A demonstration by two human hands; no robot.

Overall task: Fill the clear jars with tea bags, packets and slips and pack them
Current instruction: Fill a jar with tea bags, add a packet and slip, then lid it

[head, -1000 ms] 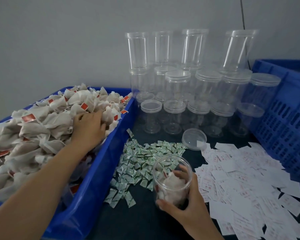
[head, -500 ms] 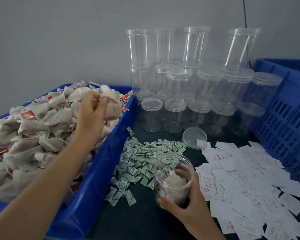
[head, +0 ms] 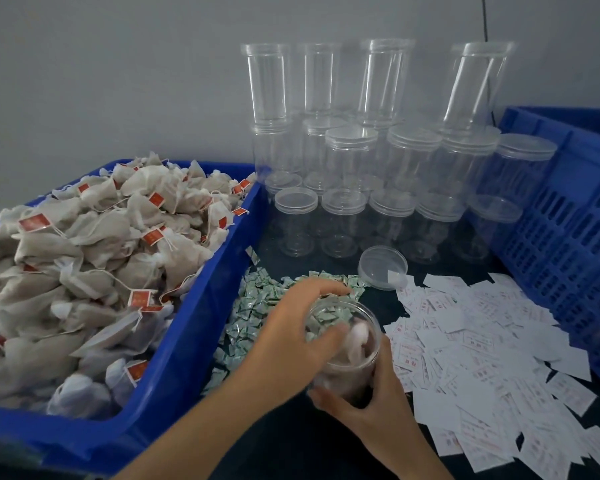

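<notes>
An open clear jar stands on the dark table at centre front, with tea bags inside. My right hand grips its lower right side. My left hand arches over the jar's mouth, its thumb against a white tea bag that it holds going in. A blue bin on the left is heaped with tea bags with red tags. Small green packets lie behind the jar. White paper slips spread to its right. The jar's loose lid lies behind it.
Several empty lidded clear jars stand in stacked rows at the back against the grey wall. A blue slotted crate closes off the right side. The bin's wall stands close to the left of the jar.
My left hand lifted a tea bag out of the bin and carried it right and down to the jar's mouth. The right hand kept its grip on the jar.
</notes>
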